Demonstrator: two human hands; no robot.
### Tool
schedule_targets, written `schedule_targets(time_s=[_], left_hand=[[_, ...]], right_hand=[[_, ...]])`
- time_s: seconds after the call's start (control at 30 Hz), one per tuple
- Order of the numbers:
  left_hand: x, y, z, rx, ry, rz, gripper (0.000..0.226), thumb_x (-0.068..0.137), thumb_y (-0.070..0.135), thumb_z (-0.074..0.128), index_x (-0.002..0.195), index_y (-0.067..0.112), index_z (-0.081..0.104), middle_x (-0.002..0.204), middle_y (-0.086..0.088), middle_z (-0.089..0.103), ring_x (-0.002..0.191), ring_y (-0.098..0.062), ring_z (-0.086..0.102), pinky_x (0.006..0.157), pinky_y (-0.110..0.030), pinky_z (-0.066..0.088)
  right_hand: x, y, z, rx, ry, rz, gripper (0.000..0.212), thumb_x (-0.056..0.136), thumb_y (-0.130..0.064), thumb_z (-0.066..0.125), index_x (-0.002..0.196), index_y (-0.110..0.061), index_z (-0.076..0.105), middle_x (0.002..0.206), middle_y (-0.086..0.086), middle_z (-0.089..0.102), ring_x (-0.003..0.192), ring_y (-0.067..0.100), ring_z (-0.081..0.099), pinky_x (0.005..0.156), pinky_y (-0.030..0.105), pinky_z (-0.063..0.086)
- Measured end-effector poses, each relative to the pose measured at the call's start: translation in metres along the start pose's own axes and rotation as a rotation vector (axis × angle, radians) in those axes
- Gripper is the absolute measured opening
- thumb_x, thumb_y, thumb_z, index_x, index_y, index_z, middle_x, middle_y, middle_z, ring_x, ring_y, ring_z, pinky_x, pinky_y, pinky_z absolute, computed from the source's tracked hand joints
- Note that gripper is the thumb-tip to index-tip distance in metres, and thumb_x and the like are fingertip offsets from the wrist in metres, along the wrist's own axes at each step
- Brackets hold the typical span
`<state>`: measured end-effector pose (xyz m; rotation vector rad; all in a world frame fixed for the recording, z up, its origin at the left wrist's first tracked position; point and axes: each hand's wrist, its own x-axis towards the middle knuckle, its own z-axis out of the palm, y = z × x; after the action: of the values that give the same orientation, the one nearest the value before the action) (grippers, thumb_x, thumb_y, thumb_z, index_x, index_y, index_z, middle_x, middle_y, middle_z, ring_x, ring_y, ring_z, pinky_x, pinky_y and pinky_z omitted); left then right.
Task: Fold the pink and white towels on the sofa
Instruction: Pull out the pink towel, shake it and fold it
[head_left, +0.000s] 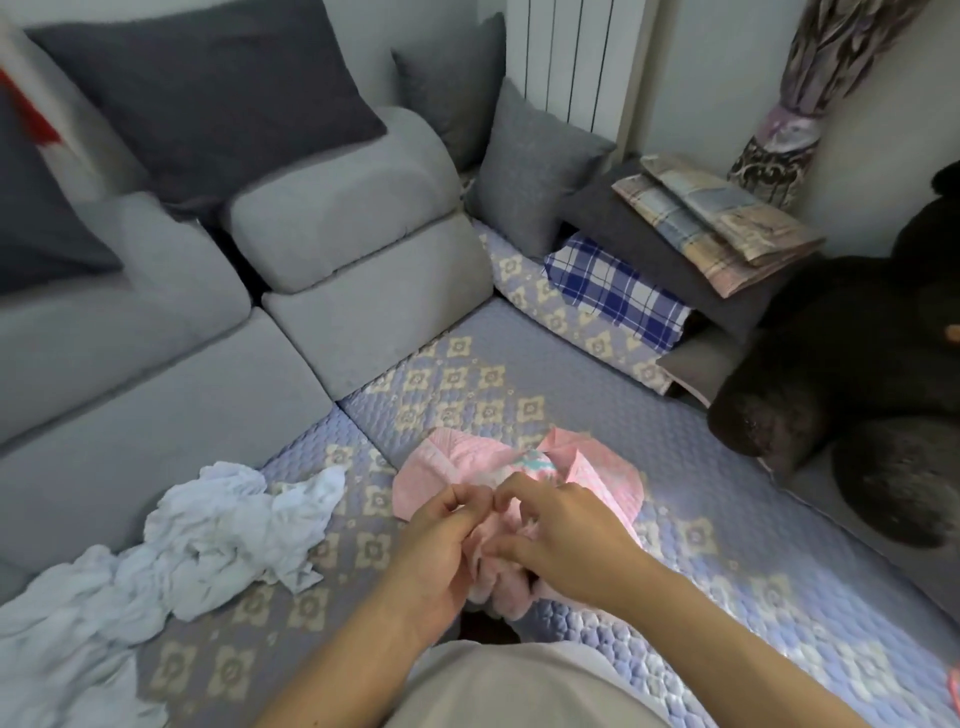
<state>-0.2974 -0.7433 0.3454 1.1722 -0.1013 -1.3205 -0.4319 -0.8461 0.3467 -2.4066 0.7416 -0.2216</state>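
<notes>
Both hands at near edge of pink towel (457, 470), which lies crumpled on quilted sofa cover (701, 587). Left hand (441, 525) pinches pink cloth between thumb and curled fingers; right hand (558, 530) also curled, pinching same edge. Likely searching for corners, to spread towel before folding. White towel (218, 535) left of pink towel, crumpled, untouched. No containers visible. Plaid folded cloths (618, 291) far behind pink towel.

A home living room: a grey sofa (156, 364) with cushions (208, 93) and a quilted cover (519, 374), folded bedding (717, 218) stacked in the corner, a radiator (571, 57), and what looks like a big plush bear (857, 364).
</notes>
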Motion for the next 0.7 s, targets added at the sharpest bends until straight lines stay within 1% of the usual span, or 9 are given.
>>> schedule_targets(time_s=[0.1,0.17,0.27,0.3,0.4,0.47,0.57,0.63,0.7], left_hand=[[-0.003,0.002,-0.006,-0.013,-0.054,0.025,0.017,0.085,0.008,0.068,0.098,-0.003,0.065,0.082,-0.02,0.069,0.065,-0.023,0.067,0.055,-0.03,0.057],[-0.003,0.006,-0.009,0.052,-0.044,0.032,0.019,0.091,0.003,0.063,0.104,-0.012,0.062,0.087,-0.025,0.067,0.07,-0.025,0.066,0.06,-0.03,0.057],[-0.005,0.008,-0.01,0.015,-0.027,0.026,0.009,0.096,0.0,0.056,0.097,-0.005,0.063,0.086,-0.023,0.067,0.068,-0.024,0.067,0.058,-0.029,0.057],[-0.006,0.008,-0.01,-0.023,-0.026,0.02,0.008,0.096,0.001,0.056,0.095,-0.001,0.063,0.085,-0.022,0.067,0.069,-0.024,0.067,0.058,-0.03,0.057],[-0.005,0.008,-0.014,-0.029,0.007,0.058,0.008,0.1,0.008,0.055,0.102,0.004,0.061,0.086,-0.02,0.062,0.073,-0.024,0.061,0.06,-0.031,0.056],[0.003,0.01,-0.023,0.137,0.122,0.16,0.009,0.102,0.013,0.055,0.103,0.006,0.06,0.088,-0.018,0.061,0.074,-0.023,0.056,0.06,-0.032,0.051],[0.011,0.024,-0.038,0.382,0.265,0.338,0.008,0.102,0.012,0.054,0.102,0.011,0.062,0.087,-0.017,0.065,0.079,-0.026,0.058,0.071,-0.04,0.049],[0.011,0.031,-0.047,0.521,0.186,0.395,0.012,0.102,0.011,0.055,0.098,0.018,0.063,0.082,-0.012,0.066,0.076,-0.024,0.058,0.073,-0.04,0.049],[0.005,0.029,-0.046,0.77,-0.023,0.417,0.018,0.101,0.014,0.057,0.092,0.027,0.065,0.08,0.0,0.069,0.072,-0.013,0.062,0.07,-0.027,0.051]], right_hand=[[-0.001,-0.001,0.001,-0.033,-0.051,-0.076,0.032,0.088,-0.06,0.059,0.089,-0.028,0.052,0.068,-0.006,0.061,0.065,0.013,0.052,0.064,0.035,0.045],[-0.001,-0.001,0.002,-0.023,-0.056,-0.101,0.03,0.089,-0.06,0.054,0.092,-0.03,0.052,0.069,-0.007,0.061,0.064,0.013,0.053,0.064,0.035,0.047],[0.001,-0.004,0.002,-0.013,-0.01,-0.115,0.032,0.088,-0.062,0.048,0.11,-0.039,0.054,0.079,-0.014,0.065,0.066,0.006,0.054,0.064,0.029,0.046],[0.002,-0.005,0.002,-0.019,0.01,-0.138,0.03,0.089,-0.059,0.05,0.112,-0.04,0.056,0.078,-0.016,0.065,0.064,0.004,0.052,0.063,0.028,0.046],[-0.001,-0.007,0.005,-0.03,0.112,-0.22,0.013,0.091,-0.041,0.06,0.102,-0.037,0.067,0.07,-0.012,0.067,0.06,0.008,0.056,0.056,0.028,0.047],[-0.004,-0.007,0.005,0.024,0.129,-0.223,0.011,0.092,-0.04,0.061,0.097,-0.035,0.069,0.066,-0.014,0.064,0.059,0.007,0.055,0.056,0.029,0.047],[-0.005,-0.004,-0.002,0.12,-0.008,-0.182,0.023,0.091,-0.053,0.054,0.097,-0.035,0.067,0.06,-0.025,0.053,0.059,0.002,0.05,0.058,0.018,0.039],[-0.002,-0.003,-0.006,0.114,-0.068,-0.175,0.029,0.09,-0.059,0.051,0.095,-0.035,0.066,0.061,-0.022,0.053,0.061,0.003,0.052,0.059,0.017,0.038],[0.001,-0.005,-0.008,0.112,-0.052,-0.146,0.031,0.089,-0.061,0.053,0.094,-0.033,0.068,0.064,-0.018,0.058,0.062,0.004,0.053,0.062,0.021,0.043]])
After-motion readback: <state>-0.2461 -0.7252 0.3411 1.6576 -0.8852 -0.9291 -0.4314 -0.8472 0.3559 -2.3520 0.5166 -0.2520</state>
